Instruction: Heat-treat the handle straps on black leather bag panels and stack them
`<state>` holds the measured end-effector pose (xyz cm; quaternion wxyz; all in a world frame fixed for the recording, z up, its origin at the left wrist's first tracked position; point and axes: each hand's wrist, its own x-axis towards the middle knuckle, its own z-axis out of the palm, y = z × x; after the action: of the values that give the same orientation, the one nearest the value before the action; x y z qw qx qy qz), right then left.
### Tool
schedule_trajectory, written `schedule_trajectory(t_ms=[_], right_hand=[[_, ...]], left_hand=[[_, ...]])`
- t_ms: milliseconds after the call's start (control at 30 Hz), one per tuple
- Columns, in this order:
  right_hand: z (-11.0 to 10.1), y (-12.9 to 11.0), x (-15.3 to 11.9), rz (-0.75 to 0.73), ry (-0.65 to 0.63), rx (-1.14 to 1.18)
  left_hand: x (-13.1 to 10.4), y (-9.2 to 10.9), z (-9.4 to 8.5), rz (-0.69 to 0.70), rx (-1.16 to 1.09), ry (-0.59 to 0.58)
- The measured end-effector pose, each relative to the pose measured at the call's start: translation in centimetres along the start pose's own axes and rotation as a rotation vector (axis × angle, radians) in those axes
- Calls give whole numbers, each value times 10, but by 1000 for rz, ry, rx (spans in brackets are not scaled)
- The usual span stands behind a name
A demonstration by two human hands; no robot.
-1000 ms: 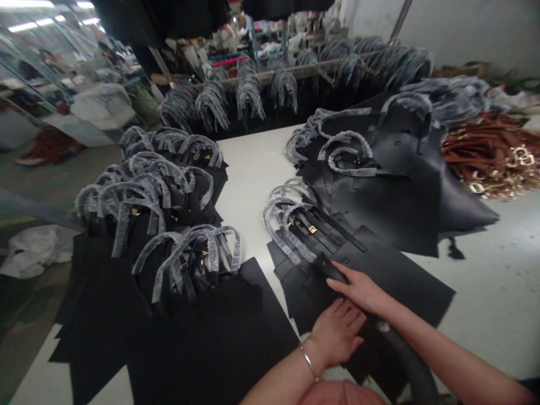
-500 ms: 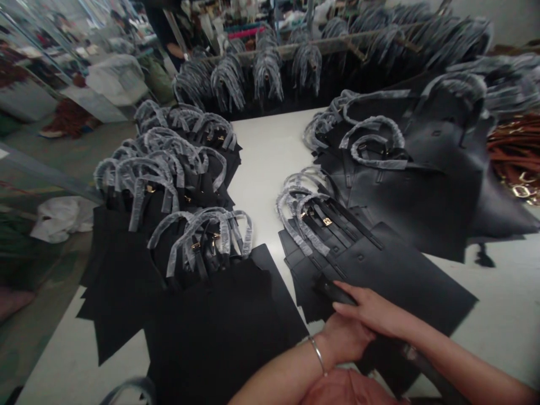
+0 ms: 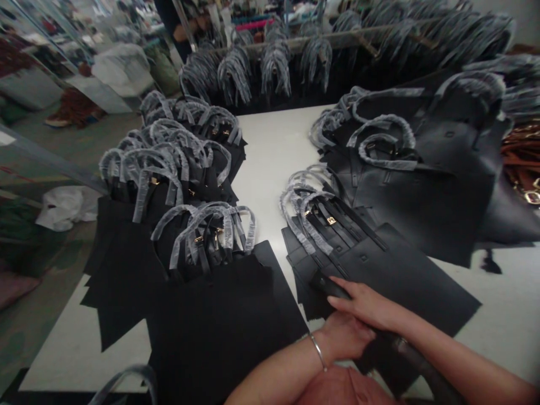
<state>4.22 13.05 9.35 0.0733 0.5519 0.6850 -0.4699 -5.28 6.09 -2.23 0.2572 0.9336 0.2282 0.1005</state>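
My right hand (image 3: 365, 304) is closed around a black leather strap (image 3: 327, 284), its thumb and fingers pressed on it near the flat end. The strap runs back under my right forearm toward my body. Just below, my left hand (image 3: 348, 334), with a silver bangle at the wrist, is curled where the strap passes. Its fingertips are hidden, so its exact hold does not show. Under both hands lies a stack of black leather bag panels (image 3: 405, 281). Wrapped handles (image 3: 304, 211) and a gold buckle (image 3: 331, 220) lie at its far end.
More black panels with wrapped handles (image 3: 202, 230) are piled on the left of the white table (image 3: 274, 135). A larger black leather pile (image 3: 426, 197) lies at the right, beside brown straps (image 3: 523, 152). Behind the table, bundles of handles hang on a rack (image 3: 295, 48). A person's arm (image 3: 189, 28) shows beyond.
The view has shifted slightly, so the piles and rack sit a little further right. My hands keep nearly the same place, and the strap is still held.
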Motion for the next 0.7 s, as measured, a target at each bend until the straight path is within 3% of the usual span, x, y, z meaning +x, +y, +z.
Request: schedule_trajectory(t_ms=[100,233,333,433,567,700], right_hand=[[-1,6,-8,19,-44,1],[2,16,-25,163,-182,99],[7,4,-17,96,-75,80],[6,-5,-3,-37,87,101],[-9,17,-11,2,256,197],[-18,45,-29,204,109,341]], left_hand=[[0,0,0,10,-20,14],[1,-1,7,-13,-49,-84],[0,-2,8,-5,3,-90],[-1,-1,2,7,15,8],[-6,2,-11,21,15,58],[-11,6,-15,17,52,82]])
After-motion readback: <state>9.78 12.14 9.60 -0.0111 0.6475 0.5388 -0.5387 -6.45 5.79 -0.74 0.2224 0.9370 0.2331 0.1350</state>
